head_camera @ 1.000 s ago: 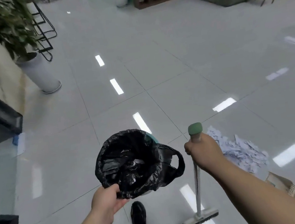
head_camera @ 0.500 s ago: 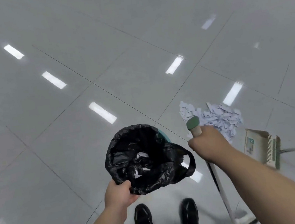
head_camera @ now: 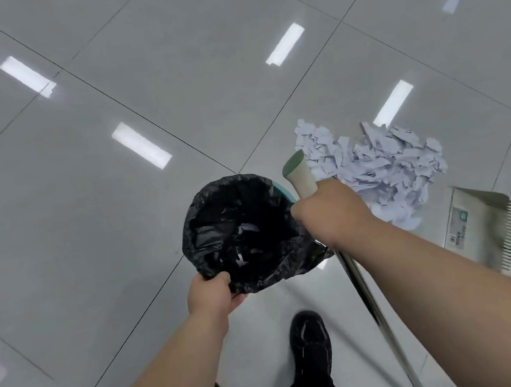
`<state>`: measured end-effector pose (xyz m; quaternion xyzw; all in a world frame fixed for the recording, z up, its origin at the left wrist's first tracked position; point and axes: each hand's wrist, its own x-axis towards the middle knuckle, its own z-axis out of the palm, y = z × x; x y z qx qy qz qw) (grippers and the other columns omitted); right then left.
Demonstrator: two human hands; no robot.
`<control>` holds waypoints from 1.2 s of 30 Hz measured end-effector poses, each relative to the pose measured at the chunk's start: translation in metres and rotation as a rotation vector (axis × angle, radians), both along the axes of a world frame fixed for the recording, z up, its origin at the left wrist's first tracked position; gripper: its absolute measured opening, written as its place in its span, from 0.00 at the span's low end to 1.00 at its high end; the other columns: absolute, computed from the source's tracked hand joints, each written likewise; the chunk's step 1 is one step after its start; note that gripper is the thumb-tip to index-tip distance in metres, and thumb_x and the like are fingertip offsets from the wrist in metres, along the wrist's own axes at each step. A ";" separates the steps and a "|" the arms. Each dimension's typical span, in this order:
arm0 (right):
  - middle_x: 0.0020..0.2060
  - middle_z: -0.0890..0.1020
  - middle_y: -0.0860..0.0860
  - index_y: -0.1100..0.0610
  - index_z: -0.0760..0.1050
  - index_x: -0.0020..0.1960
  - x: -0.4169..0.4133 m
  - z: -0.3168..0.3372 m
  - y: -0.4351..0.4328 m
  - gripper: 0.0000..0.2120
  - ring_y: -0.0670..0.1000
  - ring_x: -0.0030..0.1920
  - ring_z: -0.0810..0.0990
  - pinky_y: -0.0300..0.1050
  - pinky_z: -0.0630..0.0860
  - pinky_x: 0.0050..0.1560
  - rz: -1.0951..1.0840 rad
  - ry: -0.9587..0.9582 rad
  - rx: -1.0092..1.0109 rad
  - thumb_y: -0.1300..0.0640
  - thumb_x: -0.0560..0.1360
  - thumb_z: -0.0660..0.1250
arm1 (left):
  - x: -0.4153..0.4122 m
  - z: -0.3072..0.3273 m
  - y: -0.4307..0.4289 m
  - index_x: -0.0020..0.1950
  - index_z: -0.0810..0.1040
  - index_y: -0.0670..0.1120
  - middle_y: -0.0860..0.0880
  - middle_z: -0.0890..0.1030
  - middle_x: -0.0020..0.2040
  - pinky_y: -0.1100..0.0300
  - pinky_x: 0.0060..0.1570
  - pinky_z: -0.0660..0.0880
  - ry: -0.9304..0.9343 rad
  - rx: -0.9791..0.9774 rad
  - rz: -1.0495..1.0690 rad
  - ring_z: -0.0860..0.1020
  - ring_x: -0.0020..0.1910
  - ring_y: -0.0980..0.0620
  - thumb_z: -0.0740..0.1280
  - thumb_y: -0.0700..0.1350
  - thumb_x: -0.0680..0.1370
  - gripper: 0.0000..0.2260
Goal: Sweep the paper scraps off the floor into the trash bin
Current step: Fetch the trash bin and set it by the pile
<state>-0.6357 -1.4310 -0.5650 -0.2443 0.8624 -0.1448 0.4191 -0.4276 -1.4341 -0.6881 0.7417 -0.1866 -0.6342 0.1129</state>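
One glossy grey tiled floor (head_camera: 129,271) carries everything. Paper scraps (head_camera: 381,166) lie heaped just right of the black-lined trash bin (head_camera: 240,236); a dustpan (head_camera: 480,225) lies farther right. The broom handle (head_camera: 301,172) slants from the bin's rim, green cap up. The right hand (head_camera: 329,213) grips it; the left hand (head_camera: 210,294) pinches the liner's near edge.

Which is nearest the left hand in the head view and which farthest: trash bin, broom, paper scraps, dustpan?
1. trash bin: the left hand grips its near rim.
2. broom: just to the right, held by the right hand.
3. paper scraps: piled ahead and to the right.
4. dustpan: far right, past the scraps.
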 end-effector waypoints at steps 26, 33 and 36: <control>0.27 0.69 0.50 0.56 0.64 0.33 -0.044 0.018 0.016 0.10 0.52 0.28 0.65 0.43 0.60 0.30 -0.140 -0.012 0.076 0.63 0.69 0.64 | -0.065 0.046 -0.034 0.63 0.74 0.43 0.47 0.75 0.50 0.53 0.44 0.78 -0.164 0.157 -0.467 0.77 0.49 0.44 0.67 0.48 0.80 0.14; 0.26 0.66 0.48 0.54 0.61 0.33 -0.023 0.163 0.060 0.12 0.50 0.28 0.62 0.42 0.59 0.30 -0.216 0.012 -0.019 0.62 0.69 0.63 | -0.082 0.229 -0.036 0.52 0.77 0.45 0.45 0.77 0.47 0.58 0.35 0.75 -0.002 0.084 -0.747 0.74 0.40 0.47 0.66 0.47 0.79 0.06; 0.27 0.69 0.48 0.54 0.63 0.33 -0.010 0.222 0.088 0.10 0.51 0.29 0.64 0.43 0.61 0.32 -0.278 0.054 -0.090 0.61 0.68 0.63 | -0.081 0.308 -0.032 0.45 0.74 0.46 0.47 0.72 0.40 0.59 0.33 0.67 0.068 0.035 -0.770 0.68 0.34 0.48 0.66 0.43 0.80 0.05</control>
